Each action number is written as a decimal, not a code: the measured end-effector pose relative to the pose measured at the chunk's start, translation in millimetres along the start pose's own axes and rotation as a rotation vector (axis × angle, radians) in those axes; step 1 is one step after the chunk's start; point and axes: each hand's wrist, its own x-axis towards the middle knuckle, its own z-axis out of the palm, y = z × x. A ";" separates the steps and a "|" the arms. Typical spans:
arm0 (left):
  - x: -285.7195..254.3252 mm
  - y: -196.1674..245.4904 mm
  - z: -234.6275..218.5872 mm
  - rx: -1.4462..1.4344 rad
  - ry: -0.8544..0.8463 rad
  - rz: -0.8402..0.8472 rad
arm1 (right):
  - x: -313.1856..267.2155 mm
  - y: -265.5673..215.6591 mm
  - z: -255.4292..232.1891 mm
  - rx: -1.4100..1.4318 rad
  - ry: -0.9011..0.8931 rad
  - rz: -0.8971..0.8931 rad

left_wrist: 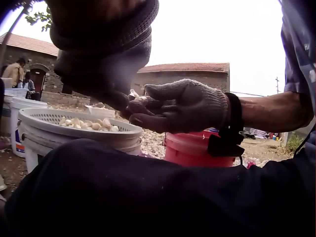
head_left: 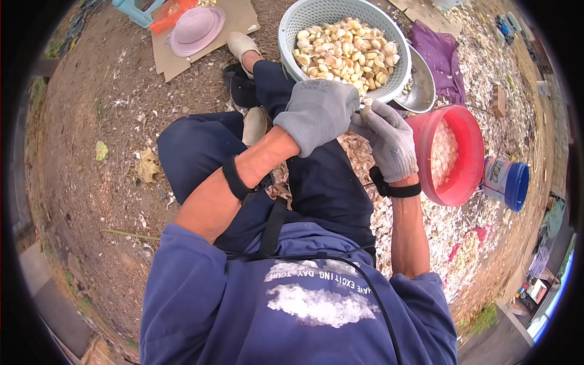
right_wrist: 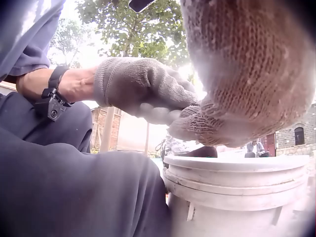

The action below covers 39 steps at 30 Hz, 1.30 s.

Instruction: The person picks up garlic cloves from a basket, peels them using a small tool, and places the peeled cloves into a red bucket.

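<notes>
A pale garlic clove [head_left: 366,109] [left_wrist: 140,98] lies between the two gloved hands, beside the rim of the basket [head_left: 286,45] heaped with cloves. My right hand [head_left: 390,139] [left_wrist: 182,106] [right_wrist: 252,74] pinches it between thumb and fingers. Curled fingers of my left hand [head_left: 321,109] [left_wrist: 103,66] [right_wrist: 148,90] grip at the clove from the other side; their tips are partly hidden. In the right wrist view the clove is hidden behind the gloves.
A red bucket [head_left: 471,152] [left_wrist: 197,148] with pale cloves stands to the right, a blue bucket [head_left: 517,186] beyond it. Beside the basket are a metal bowl [head_left: 426,91] and a purple sack [head_left: 439,61]. A pink hat [head_left: 196,30] lies on cardboard. Skins litter the ground.
</notes>
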 end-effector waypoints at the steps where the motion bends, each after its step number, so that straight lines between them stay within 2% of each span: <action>1: 0.5 0.6 -1.4 0.021 -0.019 -0.010 | 0.7 -0.5 0.0 -0.086 0.027 0.014; 3: 1.0 -0.9 -2.1 0.043 -0.039 -0.021 | 0.3 -1.1 -0.6 -0.172 0.055 0.028; 5: 3.0 -6.6 -2.8 0.004 0.016 -0.029 | -1.9 -1.8 -2.5 -0.275 0.057 -0.038; 11: 5.4 -18.3 -8.3 -0.031 0.122 -0.058 | -6.7 -2.7 -10.3 -0.091 0.009 -0.019; 14: 5.9 -24.5 -12.1 -0.049 0.184 -0.066 | -5.7 -0.6 -21.6 -0.091 -0.004 0.021; 18: 1.0 -21.6 -22.5 -0.047 0.112 0.005 | -10.4 -2.6 -21.4 -0.029 0.000 0.011; 20: -2.9 -21.4 -19.1 0.117 -0.140 0.189 | -11.2 -2.7 -22.4 -0.035 0.000 -0.006; 25: -11.8 -9.1 2.5 0.127 -0.119 0.209 | -14.1 -5.8 -18.2 -0.053 -0.007 0.009; 27: -14.4 -7.5 7.7 0.092 0.016 0.271 | -14.7 -5.5 -18.0 -0.069 -0.004 0.008; 37: -15.5 -7.0 7.8 0.153 0.032 0.309 | -16.5 -5.1 -7.4 -0.081 0.026 0.025; 39: -13.9 -6.9 6.4 0.168 -0.068 0.257 | -17.4 -5.2 -7.5 -0.085 0.020 0.029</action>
